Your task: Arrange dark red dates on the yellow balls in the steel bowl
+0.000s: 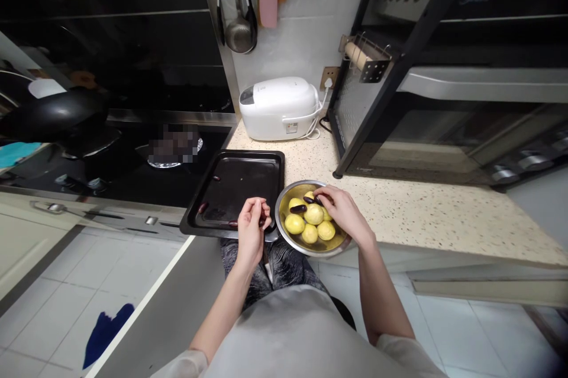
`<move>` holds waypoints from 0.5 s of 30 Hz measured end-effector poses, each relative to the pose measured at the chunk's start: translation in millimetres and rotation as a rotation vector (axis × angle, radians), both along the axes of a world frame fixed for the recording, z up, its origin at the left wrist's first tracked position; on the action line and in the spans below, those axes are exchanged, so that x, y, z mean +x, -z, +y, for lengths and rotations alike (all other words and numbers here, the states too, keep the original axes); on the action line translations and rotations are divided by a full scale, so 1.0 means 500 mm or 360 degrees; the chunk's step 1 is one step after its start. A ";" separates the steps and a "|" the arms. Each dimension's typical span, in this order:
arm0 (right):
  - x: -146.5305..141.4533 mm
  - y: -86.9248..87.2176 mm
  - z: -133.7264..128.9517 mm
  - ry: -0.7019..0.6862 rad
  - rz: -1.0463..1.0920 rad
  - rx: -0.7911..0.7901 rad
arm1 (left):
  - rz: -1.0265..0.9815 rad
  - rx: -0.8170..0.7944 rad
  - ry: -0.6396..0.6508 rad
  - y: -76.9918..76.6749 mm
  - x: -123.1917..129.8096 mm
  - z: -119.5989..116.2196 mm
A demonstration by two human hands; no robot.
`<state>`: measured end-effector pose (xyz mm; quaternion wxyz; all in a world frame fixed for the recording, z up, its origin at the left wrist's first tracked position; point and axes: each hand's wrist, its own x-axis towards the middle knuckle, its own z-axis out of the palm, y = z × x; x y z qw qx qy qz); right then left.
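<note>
My left hand [251,225] is curled over the near right corner of the black baking tray [244,174]. Its fingers close around a few small, dark red, grape-like pieces, partly hidden. Several similar pieces, such as a dark red oblong piece [203,207], lie scattered on the tray. To its right, a metal bowl [280,212] holds several yellow, round fruits or vegetables [314,214]. On top of them rests a dark purple oblong piece [298,209]. My right hand [339,207] reaches over the bowl's right rim, fingertips pinched on another dark oblong piece.
A white rice cooker [279,107] stands behind the tray on the speckled counter [399,206]. To the right is a black oven [465,129]. At left are a cooktop [133,177] and a black wok [57,115]. An open drawer [168,307] is below; utensils hang above.
</note>
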<state>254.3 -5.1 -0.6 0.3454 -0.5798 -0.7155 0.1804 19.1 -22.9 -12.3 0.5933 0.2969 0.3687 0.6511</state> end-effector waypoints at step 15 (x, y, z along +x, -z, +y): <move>0.000 0.012 -0.004 0.0060 0.0113 0.0008 | -0.0011 -0.0019 -0.0003 0.001 0.002 -0.001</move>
